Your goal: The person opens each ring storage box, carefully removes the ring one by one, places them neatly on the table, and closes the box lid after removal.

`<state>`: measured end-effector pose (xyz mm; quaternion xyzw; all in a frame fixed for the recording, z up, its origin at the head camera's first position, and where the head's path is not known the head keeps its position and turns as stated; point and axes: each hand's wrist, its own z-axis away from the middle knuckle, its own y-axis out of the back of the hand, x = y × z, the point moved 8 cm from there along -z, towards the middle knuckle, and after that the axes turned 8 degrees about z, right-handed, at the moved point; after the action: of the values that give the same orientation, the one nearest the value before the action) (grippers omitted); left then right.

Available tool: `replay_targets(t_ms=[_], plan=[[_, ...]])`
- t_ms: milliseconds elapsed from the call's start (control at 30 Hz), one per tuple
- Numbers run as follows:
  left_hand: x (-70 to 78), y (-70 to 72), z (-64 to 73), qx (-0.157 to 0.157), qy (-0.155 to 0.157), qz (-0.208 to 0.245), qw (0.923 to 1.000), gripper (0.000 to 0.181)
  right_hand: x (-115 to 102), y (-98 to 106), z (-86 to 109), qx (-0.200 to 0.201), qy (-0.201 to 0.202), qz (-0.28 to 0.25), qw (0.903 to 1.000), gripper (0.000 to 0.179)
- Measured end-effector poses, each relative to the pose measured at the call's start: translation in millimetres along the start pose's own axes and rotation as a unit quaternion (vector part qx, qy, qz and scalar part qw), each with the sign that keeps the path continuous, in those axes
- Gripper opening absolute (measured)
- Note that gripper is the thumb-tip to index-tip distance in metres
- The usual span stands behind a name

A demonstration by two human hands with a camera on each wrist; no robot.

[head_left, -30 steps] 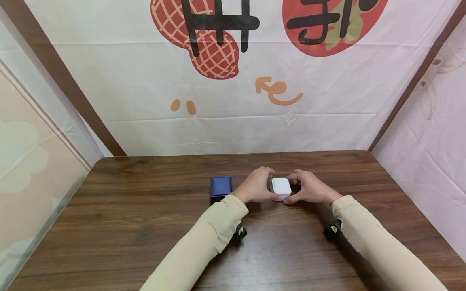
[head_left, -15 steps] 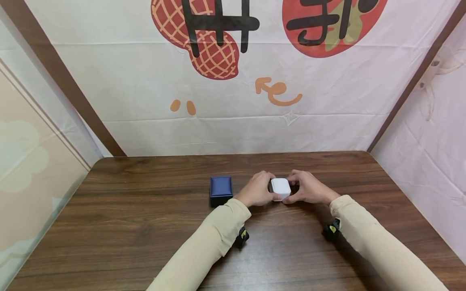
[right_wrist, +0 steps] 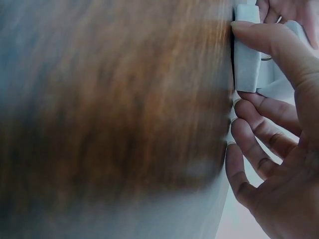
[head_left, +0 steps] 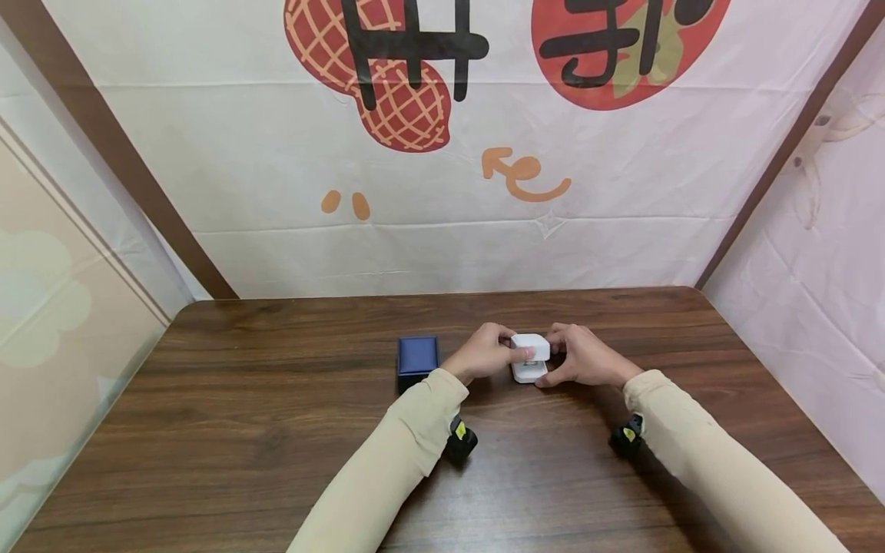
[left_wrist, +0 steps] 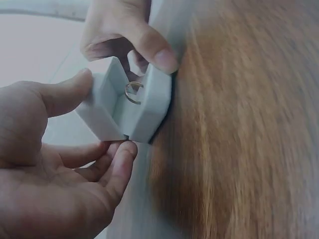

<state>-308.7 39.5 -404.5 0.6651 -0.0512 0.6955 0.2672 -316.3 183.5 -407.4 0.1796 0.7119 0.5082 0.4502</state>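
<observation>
A small white ring box [head_left: 530, 346] sits on the wooden table between my hands, its lid tilted up partway. In the left wrist view a gold ring [left_wrist: 126, 93] stands in the gap between lid and base. My left hand [head_left: 484, 355] grips the lid, with the thumb on its front edge and the fingers behind, near the hinge. My right hand [head_left: 584, 357] holds the base from the right side. Its thumb [right_wrist: 254, 34] presses on the base's edge in the right wrist view, and its other fingers lie curled behind the box.
A dark blue box [head_left: 418, 355] with its lid down stands on the table [head_left: 290, 430], left of my left hand. A white printed cloth [head_left: 276, 169] hangs behind the table's back edge, and more cloth hangs at both sides.
The white ring box's lid has swung up from closed, baring the inside. My left thumb has risen with the lid; my right hand has hardly moved.
</observation>
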Motion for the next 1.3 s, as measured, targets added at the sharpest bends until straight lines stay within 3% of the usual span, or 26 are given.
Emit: replay_targets(t_ms=[267, 367, 600, 767, 900, 1067, 1200, 1300], plan=[[-15.4, 2.7, -6.8, 0.033, 0.085, 0.117, 0.9889, 0.046, 2, -2, 0.7, -0.003, -0.013, 0.007, 0.9999, 0.036], [-15.0, 2.8, -7.1, 0.044, 0.088, 0.131, 0.9866, 0.045, 2, -1, 1.7, -0.001, -0.017, 0.005, 0.9998, 0.038], [-12.0, 5.8, 0.6, 0.062, 0.060, 0.063, 0.9943, 0.057, 3, -2, 3.6, -0.004, -0.028, -0.006, 0.9996, 0.037], [-0.9, 7.4, 12.1, 0.083, 0.012, -0.011, 0.9964, 0.062, 3, -2, 3.8, -0.003, -0.020, -0.003, 0.9998, 0.036], [12.0, 7.6, 24.1, 0.123, -0.036, -0.102, 0.9864, 0.052, 1, -1, 3.8, -0.002, -0.016, -0.001, 0.9999, 0.037], [23.3, 3.2, 35.9, 0.166, -0.086, -0.173, 0.9670, 0.028, 1, -1, 2.7, -0.002, -0.015, -0.002, 0.9999, 0.039], [23.5, -3.0, 36.6, 0.167, -0.098, -0.207, 0.9590, 0.020, 0, -1, 2.5, 0.005, -0.013, 0.000, 0.9999, 0.039], [21.5, -6.8, 33.3, 0.158, -0.100, -0.216, 0.9584, 0.016, 0, -1, 2.4, 0.008, -0.010, 0.001, 0.9999, 0.039]])
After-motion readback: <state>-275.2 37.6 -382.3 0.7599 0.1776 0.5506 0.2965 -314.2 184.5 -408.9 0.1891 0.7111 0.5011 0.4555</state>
